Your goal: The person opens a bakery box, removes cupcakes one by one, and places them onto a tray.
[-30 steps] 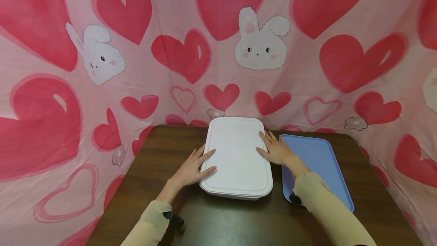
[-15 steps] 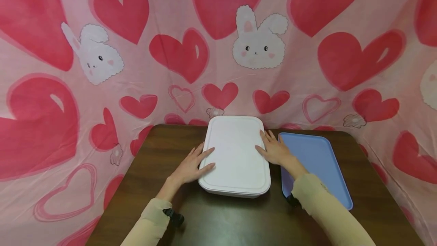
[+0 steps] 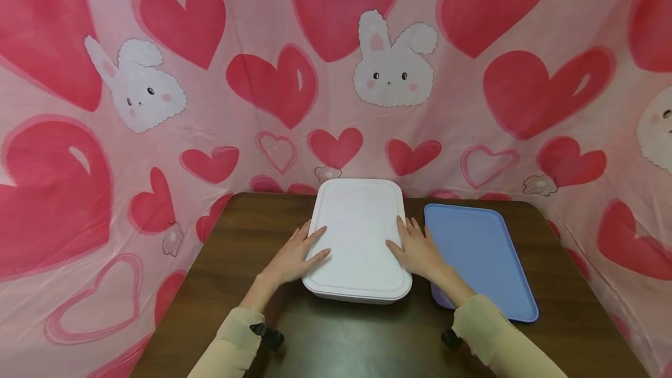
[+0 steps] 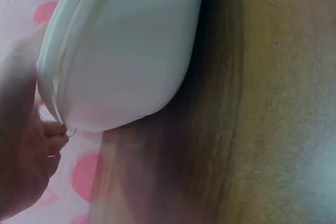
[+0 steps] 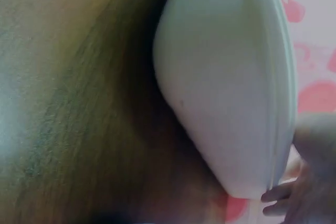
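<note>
A white rectangular box (image 5: pixel 210 77) stands on the table with a white lid (image 3: pixel 359 238) lying on it. My left hand (image 3: pixel 291 255) grips the lid's left edge, thumb and index finger on top, other fingertips curled at the rim in the left wrist view. On the opposite edge my right hand (image 3: pixel 422 252) holds the lid in the same way, its thumb on top. In the right wrist view its fingertips (image 5: pixel 275 198) meet the rim. What is inside the box is hidden.
A blue tray (image 3: pixel 478 255) lies flat on the dark wooden table (image 3: pixel 336 337), right of the box and partly behind my right hand. Pink cloth (image 3: pixel 294 10) with hearts and rabbits hangs close behind the table and along its sides.
My right hand has slid along the lid's right edge toward me. The left hand keeps its place on the lid. The head view has shifted slightly.
</note>
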`<state>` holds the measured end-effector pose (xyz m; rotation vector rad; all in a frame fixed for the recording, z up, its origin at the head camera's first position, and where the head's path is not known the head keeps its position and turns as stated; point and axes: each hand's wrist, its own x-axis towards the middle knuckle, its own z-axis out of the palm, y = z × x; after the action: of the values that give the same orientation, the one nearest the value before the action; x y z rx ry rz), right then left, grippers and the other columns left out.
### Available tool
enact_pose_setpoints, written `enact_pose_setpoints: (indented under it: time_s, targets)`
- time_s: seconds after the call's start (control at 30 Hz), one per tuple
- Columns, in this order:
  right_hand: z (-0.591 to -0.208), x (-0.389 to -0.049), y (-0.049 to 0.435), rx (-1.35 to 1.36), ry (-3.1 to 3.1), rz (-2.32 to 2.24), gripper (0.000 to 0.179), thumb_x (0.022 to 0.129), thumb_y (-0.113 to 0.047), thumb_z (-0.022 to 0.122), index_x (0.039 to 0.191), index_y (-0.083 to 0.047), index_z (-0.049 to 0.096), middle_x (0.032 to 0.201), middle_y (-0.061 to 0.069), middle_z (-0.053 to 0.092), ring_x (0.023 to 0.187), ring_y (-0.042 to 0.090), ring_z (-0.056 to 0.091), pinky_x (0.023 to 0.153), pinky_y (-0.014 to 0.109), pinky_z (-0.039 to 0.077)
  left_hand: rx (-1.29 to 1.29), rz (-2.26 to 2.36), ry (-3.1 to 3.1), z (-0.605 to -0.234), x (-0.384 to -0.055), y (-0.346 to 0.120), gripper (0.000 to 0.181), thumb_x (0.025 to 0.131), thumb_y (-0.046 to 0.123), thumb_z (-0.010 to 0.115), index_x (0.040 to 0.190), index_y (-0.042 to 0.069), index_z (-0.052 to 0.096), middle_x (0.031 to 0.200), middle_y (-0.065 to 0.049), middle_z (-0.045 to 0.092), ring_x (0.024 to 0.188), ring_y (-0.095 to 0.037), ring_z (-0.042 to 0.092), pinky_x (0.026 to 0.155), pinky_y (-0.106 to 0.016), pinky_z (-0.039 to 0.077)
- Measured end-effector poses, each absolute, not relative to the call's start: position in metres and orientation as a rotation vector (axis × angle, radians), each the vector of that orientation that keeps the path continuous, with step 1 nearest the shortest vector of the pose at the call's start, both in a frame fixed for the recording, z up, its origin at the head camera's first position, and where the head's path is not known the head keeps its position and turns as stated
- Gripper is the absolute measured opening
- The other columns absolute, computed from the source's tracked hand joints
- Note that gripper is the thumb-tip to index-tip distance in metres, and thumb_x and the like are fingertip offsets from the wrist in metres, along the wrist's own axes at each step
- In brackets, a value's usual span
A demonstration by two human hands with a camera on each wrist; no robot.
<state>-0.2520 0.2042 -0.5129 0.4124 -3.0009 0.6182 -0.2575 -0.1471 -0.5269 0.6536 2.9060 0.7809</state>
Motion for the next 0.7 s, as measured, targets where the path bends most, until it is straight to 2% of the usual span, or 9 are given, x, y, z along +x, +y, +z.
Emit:
enact_pose_setpoints:
  time_s: [0.23,0.5,0.7]
  targets:
    - [-0.525,-0.263,0.215,0.525,-2.812,0.878,0.083,0.109,-0.046,0.061,0.164,0.012,0.037,0.165,0.041,0.043,0.155,0.066,0.036,0.116,0.094,0.023,0.596,0.861,2.890,-0.529,-0.252,-0.143,0.081,0.101,0.067,0.061,0.171,0.030,0.041,0.185,-0.017,0.020,0.172,-0.042,0.022,0.140,-0.061,0.020]
    - [-0.518,-0.270,0.220,0.545,-2.868,0.823,0.075,0.107,-0.026,0.068,0.162,0.016,0.038,0.165,0.040,0.044,0.157,0.062,0.037,0.119,0.091,0.027,0.604,0.904,2.859,-0.527,-0.247,-0.140,0.084,0.100,0.069,0.061,0.171,0.030,0.041,0.185,-0.015,0.019,0.172,-0.041,0.021,0.140,-0.061,0.020]
    - [-0.519,-0.278,0.223,0.565,-2.897,0.855,0.076,0.107,-0.027,0.068,0.164,0.013,0.037,0.168,0.039,0.040,0.160,0.061,0.032,0.122,0.090,0.023,0.607,0.880,2.874,-0.529,-0.242,-0.140,0.084,0.099,0.067,0.063,0.171,0.030,0.041,0.185,-0.017,0.018,0.172,-0.041,0.021,0.141,-0.059,0.019]
